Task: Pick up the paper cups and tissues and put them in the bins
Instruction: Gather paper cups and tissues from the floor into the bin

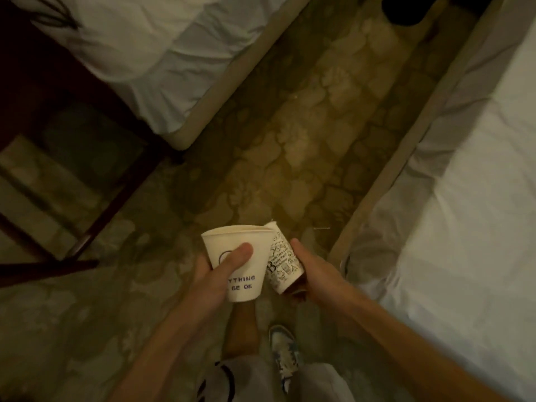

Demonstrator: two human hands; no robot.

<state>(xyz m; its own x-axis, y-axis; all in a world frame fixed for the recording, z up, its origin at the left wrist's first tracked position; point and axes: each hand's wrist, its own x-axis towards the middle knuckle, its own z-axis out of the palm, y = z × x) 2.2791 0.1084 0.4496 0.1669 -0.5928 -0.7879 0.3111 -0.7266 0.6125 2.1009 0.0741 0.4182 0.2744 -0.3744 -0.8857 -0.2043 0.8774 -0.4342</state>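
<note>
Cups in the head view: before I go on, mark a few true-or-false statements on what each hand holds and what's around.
1. The left hand grips a cup with printed words. True.
2. The right hand holds nothing. False: it grips a cup covered in black drawings.
3. A bin stands on the floor ahead. False: no bin is in view.
4. The carpet runs between a left bed and a right bed. True.
</note>
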